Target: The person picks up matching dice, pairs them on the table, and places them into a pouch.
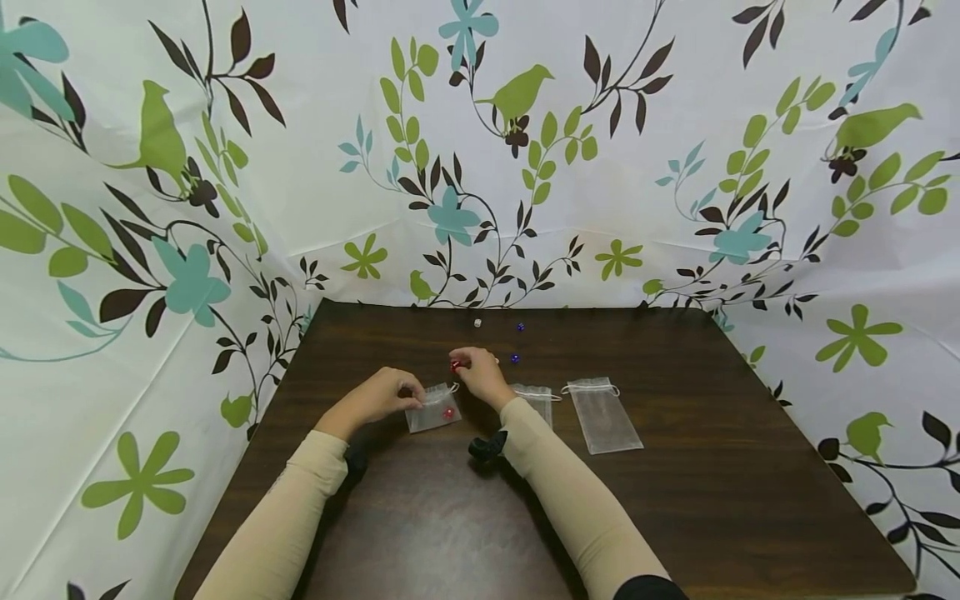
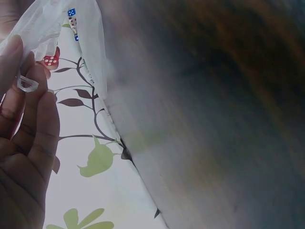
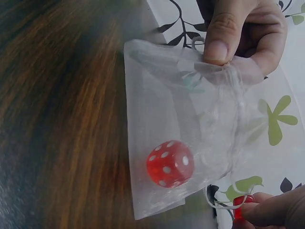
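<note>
My left hand (image 1: 382,392) pinches the top edge of a sheer white drawstring pouch (image 1: 431,412) between thumb and fingers, as the right wrist view shows up close. Inside that pouch lies a translucent red die (image 3: 170,163) with white pips, low near the closed end. Just beyond the pouch mouth, my right hand (image 1: 480,373) pinches a second red die (image 3: 240,205) between thumb and fingertips. A drawstring loop (image 3: 209,198) hangs close beside this die. In the left wrist view the pouch partly covers the fingers that hold the die.
Toward the back of the dark wooden table (image 1: 750,467) lie a white die (image 1: 477,322) and two blue dice, one farther back (image 1: 521,327) and one nearer (image 1: 515,358). Another sheer pouch (image 1: 611,417) lies flat on the right; one more (image 1: 536,398) is partly behind my right forearm.
</note>
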A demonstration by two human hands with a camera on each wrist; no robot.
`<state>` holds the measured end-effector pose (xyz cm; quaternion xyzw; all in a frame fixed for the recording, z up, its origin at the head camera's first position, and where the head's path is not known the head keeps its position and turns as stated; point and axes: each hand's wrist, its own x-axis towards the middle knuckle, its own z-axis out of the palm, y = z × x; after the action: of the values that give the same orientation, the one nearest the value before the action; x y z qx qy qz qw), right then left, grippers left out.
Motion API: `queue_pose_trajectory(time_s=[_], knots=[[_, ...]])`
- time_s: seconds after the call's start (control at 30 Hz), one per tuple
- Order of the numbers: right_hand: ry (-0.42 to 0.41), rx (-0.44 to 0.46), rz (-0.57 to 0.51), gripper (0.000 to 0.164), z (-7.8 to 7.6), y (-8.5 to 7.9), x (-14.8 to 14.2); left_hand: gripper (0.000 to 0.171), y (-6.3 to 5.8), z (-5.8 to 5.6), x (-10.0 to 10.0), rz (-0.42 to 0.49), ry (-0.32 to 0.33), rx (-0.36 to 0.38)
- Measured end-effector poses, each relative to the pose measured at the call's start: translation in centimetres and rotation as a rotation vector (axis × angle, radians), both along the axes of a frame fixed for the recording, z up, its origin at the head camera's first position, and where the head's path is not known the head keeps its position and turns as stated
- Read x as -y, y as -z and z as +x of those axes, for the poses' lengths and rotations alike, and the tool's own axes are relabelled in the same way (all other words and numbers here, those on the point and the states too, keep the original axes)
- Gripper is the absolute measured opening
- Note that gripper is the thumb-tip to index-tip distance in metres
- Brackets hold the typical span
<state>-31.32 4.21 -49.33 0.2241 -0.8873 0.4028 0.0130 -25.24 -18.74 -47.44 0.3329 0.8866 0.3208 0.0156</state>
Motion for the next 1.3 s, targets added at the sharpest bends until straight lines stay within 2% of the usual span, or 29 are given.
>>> queue_pose_trajectory(time_s=[0.37,0.8,1.3], knots=[[-0.004,-0.004,0.009,0.029,0.5,-1.1,0.1,0.007,0.1,-0.2,-0.2,0.0,0.006,-0.022],[-0.02,-0.004,0.022,0.029,1.0,-2.3,0.0,0.007,0.0,-0.3,-0.4,0.009,-0.004,0.025],[-0.07,-0.027,0.027,0.027,2.1,-2.9,0.6,0.005,0.2,-0.3,-0.4,0.004,-0.001,-0.011]])
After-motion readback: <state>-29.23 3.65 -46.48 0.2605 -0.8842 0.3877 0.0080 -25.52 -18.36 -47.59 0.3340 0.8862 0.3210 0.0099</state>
